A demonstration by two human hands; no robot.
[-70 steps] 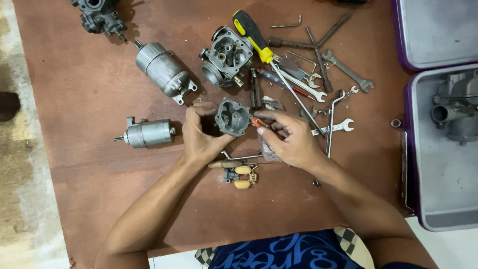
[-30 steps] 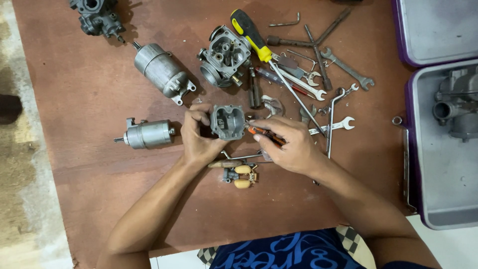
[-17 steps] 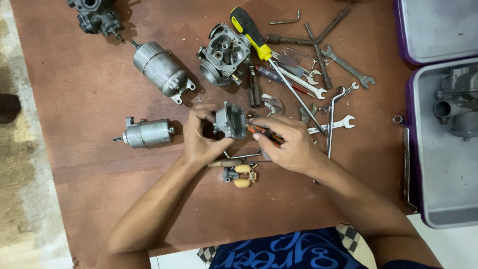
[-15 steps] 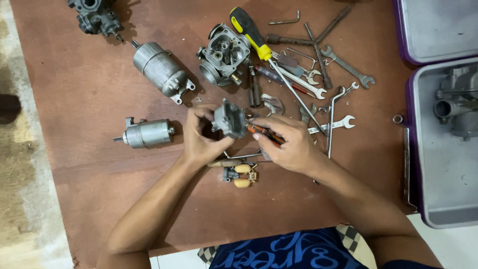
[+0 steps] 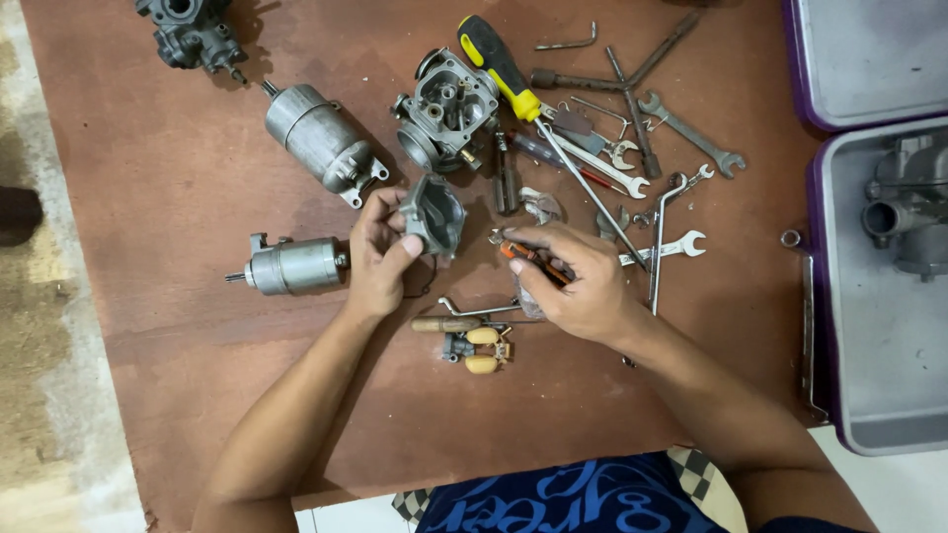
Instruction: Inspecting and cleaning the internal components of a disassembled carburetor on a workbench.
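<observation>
Head view, left fingers (image 5: pixel 390 232) gripping float bowl (image 5: pixel 434 213), right fingers (image 5: pixel 538 247) gripping screwdriver (image 5: pixel 528 259).

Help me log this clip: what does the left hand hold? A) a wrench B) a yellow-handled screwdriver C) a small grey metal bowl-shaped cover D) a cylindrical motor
C: the left hand grips the grey metal cover, tilted on edge above the board, while the screwdriver and motor lie untouched.

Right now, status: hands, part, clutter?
Left hand grips grey metal float bowl, tilted. Right hand holds small orange-handled screwdriver. Carburetor body, wrenches crowd close.
</observation>
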